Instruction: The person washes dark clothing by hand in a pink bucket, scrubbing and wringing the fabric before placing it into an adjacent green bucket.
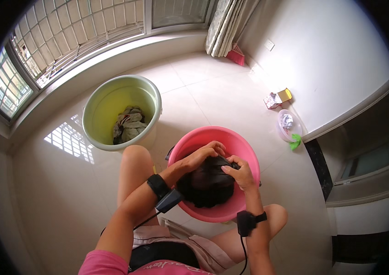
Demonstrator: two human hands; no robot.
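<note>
Dark cloth, apparently a garment, lies bunched in a pink plastic bucket between my knees. My right hand pinches a gathered fold of this cloth between thumb and fingers, over the bucket's right side. Across from it, my left hand reaches in over the left part of the rim, its fingers curled just above the cloth. Whether those fingers hold any cloth is hidden from this angle. Black straps with small cabled devices sit on both forearms.
A large pale green bucket with crumpled clothes stands at front left. By the right wall are a small box, a clear plastic bin and a green bag. Farther off, a pink broom leans near the curtain.
</note>
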